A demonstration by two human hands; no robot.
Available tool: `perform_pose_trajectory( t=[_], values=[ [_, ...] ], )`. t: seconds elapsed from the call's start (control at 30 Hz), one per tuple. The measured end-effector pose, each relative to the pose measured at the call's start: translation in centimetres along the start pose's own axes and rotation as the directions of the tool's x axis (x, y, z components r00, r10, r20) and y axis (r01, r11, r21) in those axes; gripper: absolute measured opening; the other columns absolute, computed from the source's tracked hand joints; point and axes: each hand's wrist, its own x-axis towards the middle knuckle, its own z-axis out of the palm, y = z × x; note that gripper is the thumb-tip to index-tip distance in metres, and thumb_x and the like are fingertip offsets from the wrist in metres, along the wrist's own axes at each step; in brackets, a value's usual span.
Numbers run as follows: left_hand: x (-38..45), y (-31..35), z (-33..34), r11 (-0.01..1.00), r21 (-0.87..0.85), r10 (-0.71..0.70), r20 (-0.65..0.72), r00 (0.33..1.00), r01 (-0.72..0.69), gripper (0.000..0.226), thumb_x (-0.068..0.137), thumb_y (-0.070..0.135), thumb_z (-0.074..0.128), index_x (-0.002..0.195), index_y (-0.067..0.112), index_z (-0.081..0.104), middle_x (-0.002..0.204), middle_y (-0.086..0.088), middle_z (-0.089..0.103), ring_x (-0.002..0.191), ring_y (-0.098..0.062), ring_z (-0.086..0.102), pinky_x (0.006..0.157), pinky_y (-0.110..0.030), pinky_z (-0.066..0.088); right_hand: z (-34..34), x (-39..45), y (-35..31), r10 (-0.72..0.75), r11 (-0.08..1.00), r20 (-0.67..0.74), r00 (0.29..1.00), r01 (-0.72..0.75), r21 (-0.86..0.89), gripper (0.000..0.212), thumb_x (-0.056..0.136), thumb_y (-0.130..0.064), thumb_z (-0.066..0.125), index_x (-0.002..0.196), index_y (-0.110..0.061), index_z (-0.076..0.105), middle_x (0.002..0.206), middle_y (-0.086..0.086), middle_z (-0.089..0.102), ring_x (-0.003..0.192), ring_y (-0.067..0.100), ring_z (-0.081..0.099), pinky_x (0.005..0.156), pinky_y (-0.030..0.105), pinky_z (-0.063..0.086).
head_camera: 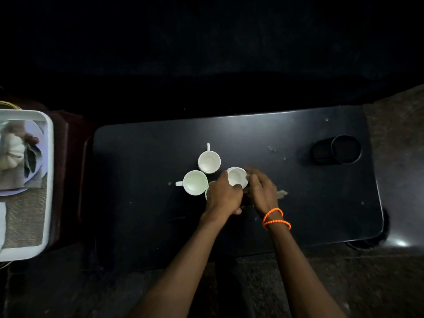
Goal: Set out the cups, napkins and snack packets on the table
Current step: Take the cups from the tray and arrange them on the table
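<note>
Head view, looking straight down: both hands meet over one white cup [237, 177] near the middle of the dark worktop [275, 138]. The left hand [223, 195] curls its fingers [232, 188] against the near-left rim of that cup, and the right hand [261, 191] closes in on its right side, fingers [252, 174] reaching round the far edge; the cup looks held between the two hands, though motion blur keeps me from seeing exactly how firm either hold is. An orange bead bracelet [276, 218] circles the right wrist.

Under the left hand a fourth cup [208, 191] shows only as a pale sliver of rim. Just left of it stands an upright cup [195, 182] with its handle pointing left, and just beyond that another upright cup [209, 161] with its handle pointing away. All four sit close together, nearly touching.

Further right on the worktop is a round dark recess [336, 149], well apart from the cups. Off the worktop's left end sits a white tray [49, 180] holding a woven mat [25, 216] and a blurred printed packet or plate that I cannot make out clearly.
</note>
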Motion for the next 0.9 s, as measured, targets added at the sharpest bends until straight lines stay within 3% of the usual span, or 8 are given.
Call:
perform_pose_trajectory(
  t=[0.07,0.13,0.17,0.27,0.43,0.57,0.67,0.9],
  values=[
    [0.2,0.2,0.0,0.998,-0.059,-0.022,0.025,0.999,0.024,0.039,0.086,0.019,0.046,0.123,0.021,0.057,0.103,-0.011,0.074,0.049,-0.027,0.073,0.051,-0.021,0.056,0.0,-0.1,0.0,0.018,0.998,-0.017,1.000,-0.017,0.054,0.035,0.088,-0.028,0.046,0.104,-0.035,0.076,0.117,-0.004,0.074,0.111,0.018,0.067,0.098,0.049,0.056],
    [0.3,0.3,0.3,0.988,-0.147,-0.042,0.039,0.998,0.048,0.043,0.084,0.012,0.048,0.126,0.015,0.057,0.107,-0.014,0.074,0.068,-0.036,0.078,0.070,-0.035,0.065,0.0,-0.2,0.1,0.051,0.993,-0.024,0.998,-0.048,0.112,0.039,0.087,-0.027,0.047,0.112,-0.023,0.076,0.120,-0.001,0.074,0.113,0.018,0.067,0.099,0.050,0.056],
    [0.2,0.3,0.6,0.977,-0.206,-0.052,0.040,0.998,0.059,0.047,0.083,0.009,0.048,0.129,0.013,0.057,0.112,-0.015,0.073,0.070,-0.037,0.078,0.068,-0.039,0.066,0.0,-0.3,0.2,0.063,0.989,-0.028,0.998,-0.059,0.139,0.038,0.088,-0.024,0.048,0.113,-0.020,0.076,0.119,0.000,0.074,0.112,0.018,0.068,0.099,0.050,0.056],
    [-0.2,0.1,1.7,0.941,-0.333,-0.052,0.015,0.999,0.055,0.056,0.082,0.005,0.045,0.135,0.017,0.057,0.116,-0.014,0.068,0.056,-0.026,0.076,0.047,-0.031,0.061,-0.5,-0.7,0.4,0.094,0.974,-0.035,0.995,-0.085,0.208,0.036,0.091,-0.019,0.049,0.113,-0.017,0.077,0.118,0.002,0.075,0.110,0.020,0.069,0.097,0.052,0.057],
    [-2.3,-1.3,3.6,0.956,-0.293,-0.032,0.012,0.999,0.034,0.062,0.076,0.010,0.042,0.130,0.035,0.059,0.101,-0.014,0.073,0.060,-0.032,0.077,0.064,-0.043,0.067,-1.9,-2.7,1.6,0.143,0.958,-0.048,0.989,-0.126,0.257,0.042,0.082,-0.027,0.047,0.109,-0.018,0.078,0.118,0.003,0.075,0.107,0.021,0.071,0.091,0.052,0.061],
    [-5.0,-3.0,5.0,0.939,-0.341,-0.059,0.000,0.998,0.055,0.067,0.078,0.005,0.046,0.131,0.042,0.060,0.089,-0.003,0.075,0.047,-0.018,0.072,0.047,-0.029,0.061,-2.4,-5.2,3.9,0.139,0.969,-0.078,0.987,-0.119,0.219,0.035,0.089,-0.019,0.049,0.107,-0.017,0.079,0.113,-0.003,0.077,0.105,0.015,0.071,0.089,0.047,0.061],
    [-6.7,-4.7,5.9,0.941,-0.325,-0.087,0.043,0.995,0.096,0.069,0.080,0.008,0.047,0.133,0.051,0.056,0.078,-0.003,0.078,0.049,-0.018,0.074,0.055,-0.028,0.064,-2.3,-6.7,5.9,0.167,0.964,-0.083,0.982,-0.145,0.223,0.033,0.095,-0.006,0.050,0.103,-0.017,0.080,0.112,-0.003,0.076,0.107,0.019,0.071,0.087,0.047,0.062],
    [-8.5,-7.4,7.0,0.935,-0.331,-0.099,0.090,0.991,0.123,0.074,0.073,0.010,0.048,0.121,0.065,0.058,0.085,0.000,0.080,0.063,-0.019,0.077,0.067,-0.033,0.066,-1.9,-9.7,8.6,0.217,0.943,-0.043,0.975,-0.198,0.269,0.035,0.094,-0.005,0.050,0.102,-0.023,0.080,0.111,0.002,0.075,0.102,0.032,0.073,0.081,0.051,0.063]
  ],
)
